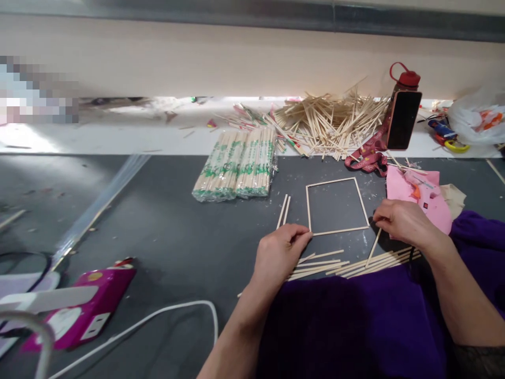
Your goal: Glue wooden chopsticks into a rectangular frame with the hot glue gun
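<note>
A square frame of thin wooden sticks (340, 231) lies flat on the dark grey table. My left hand (282, 250) pinches its near left corner between thumb and forefinger. Just beyond the near right corner, my right hand (402, 221) is closed, fingertips together. A single wooden stick (373, 247) slants out from under its curled fingers, the lower end over other sticks; its upper end is hidden in the hand. Loose sticks (355, 266) lie along the near side, partly behind my left hand. Two short sticks (284, 210) stand out beyond my left hand.
Wrapped chopstick packs (236, 166) lie behind, near a large stick pile (335, 123). A phone (404, 120) leans on a red-capped bottle (409, 79). A pink glue gun (424, 184) rests on pink sheet at right. At left are a magenta box (106, 287) and white cable (158, 310).
</note>
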The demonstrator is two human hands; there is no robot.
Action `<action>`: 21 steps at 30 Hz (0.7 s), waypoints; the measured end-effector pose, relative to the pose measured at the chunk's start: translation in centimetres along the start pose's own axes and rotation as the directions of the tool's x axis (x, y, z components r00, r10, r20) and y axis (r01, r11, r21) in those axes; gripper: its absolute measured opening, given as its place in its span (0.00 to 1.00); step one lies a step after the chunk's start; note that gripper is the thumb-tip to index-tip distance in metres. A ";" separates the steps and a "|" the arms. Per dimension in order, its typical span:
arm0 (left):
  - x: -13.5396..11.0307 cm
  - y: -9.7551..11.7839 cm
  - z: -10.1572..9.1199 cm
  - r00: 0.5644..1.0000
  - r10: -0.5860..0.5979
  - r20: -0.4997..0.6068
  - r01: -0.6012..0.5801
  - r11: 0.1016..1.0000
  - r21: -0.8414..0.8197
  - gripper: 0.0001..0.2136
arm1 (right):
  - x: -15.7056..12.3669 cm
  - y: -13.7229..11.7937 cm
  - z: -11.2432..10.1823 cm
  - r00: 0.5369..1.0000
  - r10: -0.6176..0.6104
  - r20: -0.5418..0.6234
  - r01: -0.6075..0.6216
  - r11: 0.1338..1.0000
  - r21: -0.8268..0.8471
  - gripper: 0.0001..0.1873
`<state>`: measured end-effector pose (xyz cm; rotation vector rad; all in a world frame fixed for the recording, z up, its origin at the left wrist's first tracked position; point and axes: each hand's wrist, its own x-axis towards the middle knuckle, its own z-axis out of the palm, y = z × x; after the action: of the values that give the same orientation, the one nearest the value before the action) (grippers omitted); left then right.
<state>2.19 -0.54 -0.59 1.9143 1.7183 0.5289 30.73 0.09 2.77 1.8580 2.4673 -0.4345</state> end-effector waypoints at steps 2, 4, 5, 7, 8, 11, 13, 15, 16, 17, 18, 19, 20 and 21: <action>-0.1 0.1 0.1 0.999 -0.042 0.009 0.041 0.996 0.078 0.09 | 0.0 -0.4 0.0 1.000 0.004 0.026 -0.002 0.997 -0.073 0.07; -0.1 0.2 0.3 0.997 -0.070 0.033 0.065 0.990 0.126 0.10 | 0.2 -0.7 0.2 0.999 0.001 0.037 0.003 0.995 -0.101 0.06; -0.1 0.2 0.4 0.996 -0.074 0.042 0.068 0.988 0.139 0.10 | 0.3 -0.9 0.3 0.999 -0.002 0.040 0.006 0.995 -0.105 0.05; -0.1 0.3 0.6 0.996 -0.080 0.048 0.072 0.985 0.157 0.10 | 0.4 -1.2 0.6 0.999 -0.004 0.043 0.009 0.994 -0.107 0.04; -0.1 0.4 0.7 0.995 -0.086 0.048 0.077 0.984 0.161 0.10 | 0.5 -1.3 0.7 0.999 -0.005 0.043 0.009 0.994 -0.113 0.04; -0.1 0.6 0.7 0.994 -0.103 0.046 0.095 0.983 0.154 0.07 | 0.5 -1.6 1.0 0.999 -0.008 0.032 0.013 0.990 -0.143 0.04; -0.1 0.7 0.7 0.992 -0.121 0.045 0.112 0.982 0.155 0.06 | 0.5 -1.7 1.0 1.000 -0.014 0.023 0.018 0.986 -0.166 0.05; -0.1 0.9 0.6 0.990 -0.132 0.040 0.124 0.979 0.165 0.07 | 0.5 -1.8 1.0 1.000 -0.013 0.019 0.016 0.984 -0.175 0.06; -0.1 0.9 0.6 0.990 -0.133 0.040 0.125 0.978 0.167 0.07 | 0.5 -1.9 1.0 1.000 -0.011 0.018 0.013 0.985 -0.174 0.06; -0.1 1.0 0.6 0.991 -0.130 0.039 0.122 0.978 0.166 0.07 | 0.5 -1.9 1.1 1.000 -0.005 0.016 0.008 0.985 -0.170 0.06; -0.1 1.0 0.7 0.991 -0.125 0.037 0.118 0.979 0.164 0.07 | 0.5 -1.9 1.1 1.000 0.001 0.014 0.001 0.986 -0.165 0.06; -0.1 1.1 0.7 0.992 -0.123 0.035 0.116 0.980 0.161 0.08 | 0.6 -1.9 1.2 1.000 0.006 0.015 -0.003 0.987 -0.161 0.06; -0.1 1.1 0.7 0.992 -0.121 0.034 0.114 0.981 0.159 0.08 | 0.6 -1.9 1.2 1.000 0.006 0.016 -0.004 0.987 -0.158 0.07; -0.1 1.1 0.7 0.992 -0.120 0.033 0.113 0.981 0.158 0.08 | 0.6 -1.8 1.3 1.000 0.005 0.019 -0.002 0.988 -0.157 0.07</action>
<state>3.47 -0.82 -0.50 1.9010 1.8787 0.3155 28.63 -0.12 1.77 1.7878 2.4083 -0.2478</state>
